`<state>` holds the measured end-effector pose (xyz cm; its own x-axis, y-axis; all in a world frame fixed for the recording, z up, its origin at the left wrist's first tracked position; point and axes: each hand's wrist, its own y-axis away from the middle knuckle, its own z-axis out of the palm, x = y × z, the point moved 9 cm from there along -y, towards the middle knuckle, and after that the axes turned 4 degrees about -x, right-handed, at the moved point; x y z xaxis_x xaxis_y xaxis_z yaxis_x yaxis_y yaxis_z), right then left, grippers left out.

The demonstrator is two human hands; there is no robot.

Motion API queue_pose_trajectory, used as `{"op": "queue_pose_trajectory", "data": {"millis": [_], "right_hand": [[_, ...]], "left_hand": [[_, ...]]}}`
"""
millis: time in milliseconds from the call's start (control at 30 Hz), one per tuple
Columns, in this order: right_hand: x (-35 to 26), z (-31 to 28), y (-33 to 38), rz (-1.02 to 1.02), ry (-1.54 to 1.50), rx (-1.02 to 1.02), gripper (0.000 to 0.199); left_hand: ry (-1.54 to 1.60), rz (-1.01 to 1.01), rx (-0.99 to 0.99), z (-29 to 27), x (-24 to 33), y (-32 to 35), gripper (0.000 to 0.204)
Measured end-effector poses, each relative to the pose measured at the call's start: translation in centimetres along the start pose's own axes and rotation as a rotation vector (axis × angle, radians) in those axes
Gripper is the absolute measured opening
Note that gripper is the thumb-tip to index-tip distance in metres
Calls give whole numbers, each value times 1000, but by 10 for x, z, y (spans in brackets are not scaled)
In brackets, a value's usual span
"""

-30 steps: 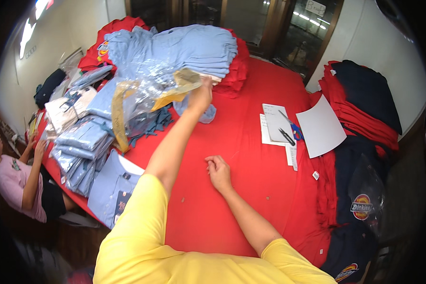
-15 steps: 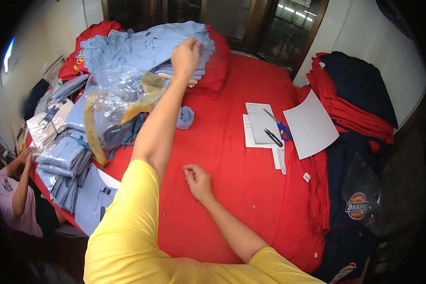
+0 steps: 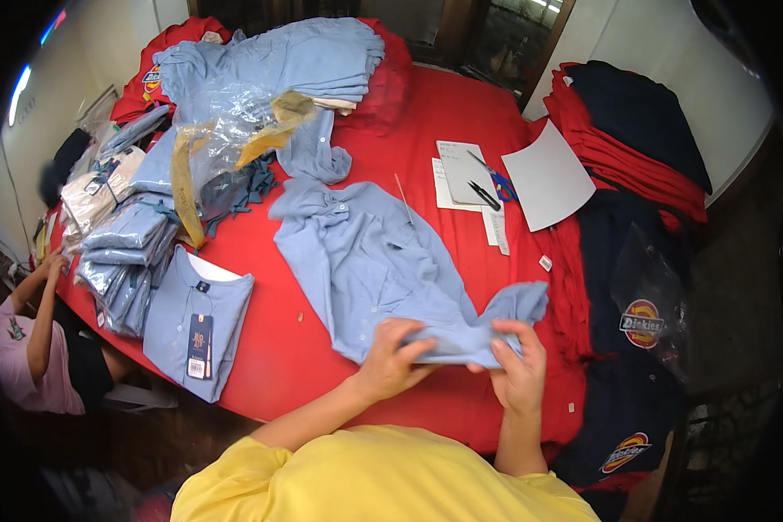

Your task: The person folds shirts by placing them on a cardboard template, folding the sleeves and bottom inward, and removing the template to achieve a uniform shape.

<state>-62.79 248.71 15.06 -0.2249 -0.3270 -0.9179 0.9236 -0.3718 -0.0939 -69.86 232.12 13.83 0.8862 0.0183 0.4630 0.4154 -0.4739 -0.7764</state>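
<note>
Head view: a crumpled light-blue button-up cloth shirt lies spread across the middle of the red-covered table, its near hem gathered up by the person in the yellow top. The left hand is closed on a bunched fold of that hem, fingers curled over the cloth; the right hand pinches the same hem just to the right, thumb and fingers together on the fabric, beside the loose sleeve end at the near right.

Risks, as I judge them: the shirt's far collar end lies close to a thin pale stick and, to its right, to the white paper sheets with black-handled scissors on them; a hard pull toward the near edge could drag these along or snag the cloth. The shirt is wrinkled and twisted, so folding from this hold could set creases or an uneven line. At far left, the clear plastic bag with tan tape and the stack of folded light-blue shirts sit loosely; a wide sweep of cloth could topple them. The tagged folded blue shirt at near left hangs close to the table's edge and could slide off.
</note>
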Motion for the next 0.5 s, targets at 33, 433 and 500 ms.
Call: {"op": "queue_pose_trajectory", "data": {"millis": [33,433,500], "right_hand": [[-19,4,14,-54,39,-59,26],[-149,-31,-85,-397,-174,-87,33],[-180,-29,-55,-514,-142,-89,33]], "left_hand": [[-52,-42,-20,-3,-9,20,60],[-696,-290,304,-214,-105,-25,26],[-742,-331,344,-252,-53,-61,32]]}}
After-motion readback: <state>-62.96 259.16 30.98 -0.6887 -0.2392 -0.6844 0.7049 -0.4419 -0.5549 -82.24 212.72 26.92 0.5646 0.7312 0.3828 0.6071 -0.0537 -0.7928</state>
